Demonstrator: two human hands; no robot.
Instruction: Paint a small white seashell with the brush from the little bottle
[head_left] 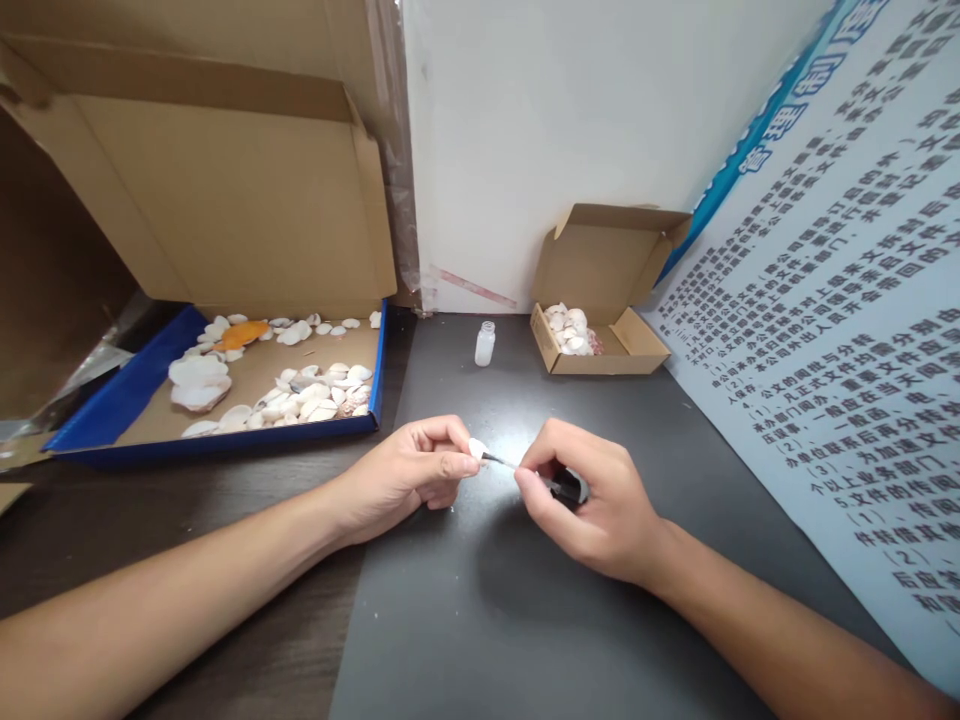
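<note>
Between the thumb and forefinger of my left hand [420, 468] is a small white seashell [476, 448], pinched over the dark mat [442, 640]. My right hand [589, 490] is closed around a thin brush [501, 461], its dark handle [570, 488] partly hidden by my fingers. The brush's dark tip meets the edge of the shell, though I cannot tell what it leaves there. Behind my hands stands a small uncapped bottle [485, 346] with whitish contents.
An open blue-edged cardboard box [378, 375] at the left holds several white shells [319, 395] and an orange shell [244, 334]. A smaller open carton [634, 365] with shells [574, 330] sits at the back right. A printed panel [825, 330] leans along the right side.
</note>
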